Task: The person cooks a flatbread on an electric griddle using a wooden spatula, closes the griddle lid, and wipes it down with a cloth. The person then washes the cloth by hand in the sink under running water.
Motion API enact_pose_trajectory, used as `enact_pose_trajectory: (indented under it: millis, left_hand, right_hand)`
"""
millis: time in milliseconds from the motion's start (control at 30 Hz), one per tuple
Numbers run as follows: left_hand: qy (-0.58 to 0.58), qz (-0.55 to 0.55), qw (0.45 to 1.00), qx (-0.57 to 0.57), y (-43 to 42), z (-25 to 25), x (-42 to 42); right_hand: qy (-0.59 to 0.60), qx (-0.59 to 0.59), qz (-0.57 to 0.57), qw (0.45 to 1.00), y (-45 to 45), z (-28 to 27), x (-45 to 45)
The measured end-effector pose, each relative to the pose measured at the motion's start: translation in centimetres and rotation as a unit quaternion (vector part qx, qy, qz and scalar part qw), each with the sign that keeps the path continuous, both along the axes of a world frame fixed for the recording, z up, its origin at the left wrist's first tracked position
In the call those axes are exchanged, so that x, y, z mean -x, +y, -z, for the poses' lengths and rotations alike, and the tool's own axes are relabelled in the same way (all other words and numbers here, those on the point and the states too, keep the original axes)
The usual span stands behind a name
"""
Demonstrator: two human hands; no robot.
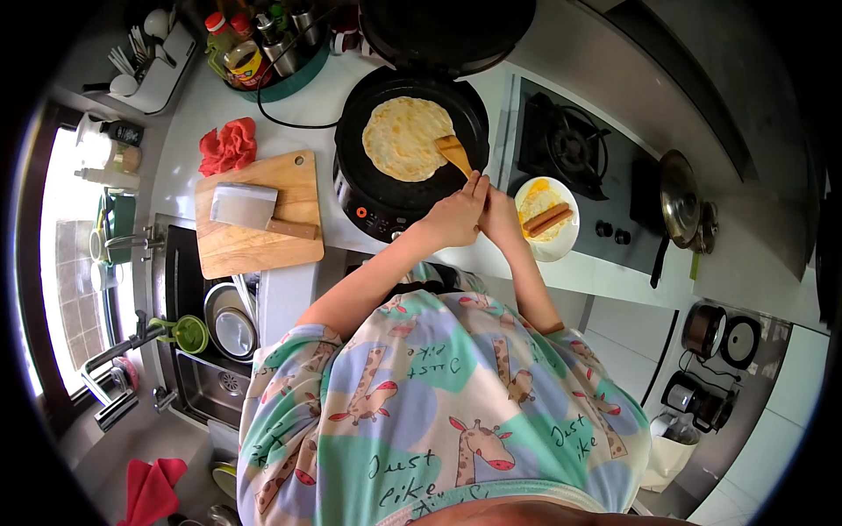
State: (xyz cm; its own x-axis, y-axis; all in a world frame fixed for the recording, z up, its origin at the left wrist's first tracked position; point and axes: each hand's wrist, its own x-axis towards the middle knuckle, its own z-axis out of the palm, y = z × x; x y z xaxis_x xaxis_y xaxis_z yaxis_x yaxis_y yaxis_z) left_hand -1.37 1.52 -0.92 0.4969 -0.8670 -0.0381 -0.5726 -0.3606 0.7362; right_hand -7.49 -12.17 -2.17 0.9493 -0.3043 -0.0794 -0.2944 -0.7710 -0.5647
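Observation:
A round flatbread [399,136] lies on the black plate of an electric griddle [360,188], whose lid stands raised behind it. A wooden spatula [453,153] touches the flatbread's right edge with its blade. My left hand [454,217] and my right hand [501,217] are together at the griddle's front right, closed around the spatula's handle. Fingers hide the lower end of the handle. Right beside my right hand is a white plate [566,238] bearing two sausages [547,220] and some yellow egg [536,195].
A cleaver [246,207] rests on a wooden cutting board [219,252] left of the griddle, with a red cloth [228,146] behind. Bottles [246,66] stand in a teal tray. The gas stove [631,167] is to the right, the sink [206,386] to the left.

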Motion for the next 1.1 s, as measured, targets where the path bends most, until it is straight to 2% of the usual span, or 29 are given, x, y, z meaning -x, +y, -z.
enact_pose_trajectory:
  millis: [133, 267, 433, 567, 767, 867, 967, 1033, 1100]
  left_hand:
    - [-0.008, 0.009, 1.0, 0.005, 0.7, -2.1, 0.0]
    - [-0.02, 0.023, 1.0, 0.006, 1.1, -0.3, 1.0]
    - [-0.026, 0.003, 0.999, 0.023, 2.1, -2.5, 2.1]
    - [-0.002, 0.019, 1.0, 0.0, 3.2, -2.0, 2.4]
    - [-0.003, -0.011, 1.0, 0.025, 4.8, -3.5, 2.6]
    - [0.001, -0.01, 1.0, 0.006, 5.7, -3.1, 2.6]
    - [0.03, -0.028, 0.999, 0.012, 6.2, -3.6, 2.4]
    - [0.025, -0.061, 0.997, 0.041, 6.5, -3.9, 2.5]
    - [-0.026, -0.075, 0.996, 0.051, 6.8, -2.8, 2.0]
  right_hand:
    - [-0.003, 0.005, -0.016, 1.0, 0.2, -1.8, 0.5]
    - [0.004, 0.002, -0.022, 1.0, 0.7, -1.0, 2.0]
    - [0.013, 0.005, -0.056, 0.998, 1.1, -3.3, 2.8]
    - [0.043, -0.004, -0.074, 0.996, 1.9, -3.3, 3.4]
    - [-0.002, -0.004, -0.119, 0.993, 2.4, -4.1, 3.2]
    - [0.044, -0.009, -0.125, 0.991, 3.2, -3.5, 3.1]
    - [0.032, 0.002, -0.129, 0.991, 3.5, -4.1, 2.5]
    - [-0.02, 0.003, -0.145, 0.989, 3.8, -3.7, 1.8]
    - [-0.045, 0.005, -0.152, 0.987, 4.2, -3.1, 0.9]
